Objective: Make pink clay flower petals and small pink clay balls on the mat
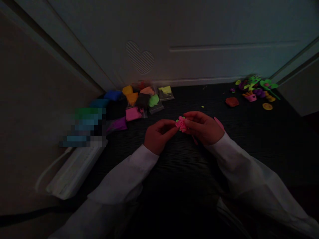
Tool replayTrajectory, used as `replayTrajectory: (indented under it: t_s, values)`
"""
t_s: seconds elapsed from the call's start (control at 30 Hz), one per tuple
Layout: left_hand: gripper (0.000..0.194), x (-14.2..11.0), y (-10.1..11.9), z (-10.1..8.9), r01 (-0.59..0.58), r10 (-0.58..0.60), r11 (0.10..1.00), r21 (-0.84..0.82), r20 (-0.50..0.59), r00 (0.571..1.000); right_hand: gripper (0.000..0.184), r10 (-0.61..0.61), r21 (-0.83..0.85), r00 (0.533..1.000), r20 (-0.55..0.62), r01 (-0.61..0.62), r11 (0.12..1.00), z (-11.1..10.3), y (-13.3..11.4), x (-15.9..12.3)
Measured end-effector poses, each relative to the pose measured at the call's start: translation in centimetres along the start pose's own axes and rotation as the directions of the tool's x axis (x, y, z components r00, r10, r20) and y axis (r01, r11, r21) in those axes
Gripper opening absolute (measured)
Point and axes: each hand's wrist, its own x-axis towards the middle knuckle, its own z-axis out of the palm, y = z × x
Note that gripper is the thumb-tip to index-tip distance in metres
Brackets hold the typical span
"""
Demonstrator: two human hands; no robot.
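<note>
A small pink clay flower point(181, 123) with green bits at its edge is pinched between both hands above the dark table. My left hand point(159, 134) is closed, its thumb and fingertips meeting at the flower's left side. From the other side my right hand point(205, 128) grips the flower with thumb and index finger. A pink piece point(218, 123) shows behind my right wrist, and a thin pink tip point(195, 140) shows below that hand. Whether these two are one thing, and whether my right hand holds it, I cannot tell.
Bags of coloured clay, such as a pink bag point(134, 114) and a purple bag point(118, 124), lie at the back left. A white power strip point(77, 169) is at left. Small clay figures point(254, 88) and a reddish-brown lump point(232, 102) sit back right, before a white panel point(199, 63).
</note>
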Motion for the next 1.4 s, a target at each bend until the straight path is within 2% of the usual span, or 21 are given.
replayTrajectory:
  t_s: [0.17, 0.33, 0.57, 0.77, 0.93, 1.27, 1.4]
  values:
    - [0.013, 0.0, -0.3, -0.3, -0.173, 0.176, 0.951, 0.254, 0.014, 0.984, 0.029, -0.013, -0.013, 1.000, 0.008, 0.013, 1.000, -0.1, 0.2, 0.1]
    - [0.014, 0.1, -0.4, -0.4, -0.257, 0.263, 0.889, 0.378, 0.037, 0.964, 0.028, -0.040, -0.018, 0.999, 0.016, 0.040, 0.999, -0.1, 0.4, 0.2]
    - [0.018, 0.0, -0.5, -0.4, -0.240, 0.243, 0.896, 0.375, 0.039, 0.969, 0.027, -0.044, -0.015, 0.999, -0.005, 0.044, 0.999, 0.0, 0.4, 0.3]
    - [0.018, 0.1, -0.8, -0.6, -0.184, 0.198, 0.931, 0.314, -0.011, 0.980, 0.018, 0.000, 0.032, 0.999, -0.046, 0.002, 0.999, 0.2, -0.4, -0.1]
    - [0.018, 0.2, -0.9, -0.7, -0.179, 0.196, 0.938, 0.299, -0.029, 0.980, 0.028, -0.015, 0.024, 1.000, 0.021, 0.015, 1.000, 0.2, -0.2, -0.2]
    - [0.013, 0.2, -0.5, -0.7, -0.323, 0.351, 0.815, 0.482, 0.035, 0.936, 0.030, -0.070, -0.036, 0.997, 0.019, 0.071, 0.997, -0.2, 0.6, 0.2]
    - [0.013, 0.1, -0.5, -0.7, -0.351, 0.379, 0.780, 0.517, 0.056, 0.924, 0.031, -0.089, -0.076, 0.996, 0.011, 0.090, 0.993, -0.2, 0.6, 0.3]
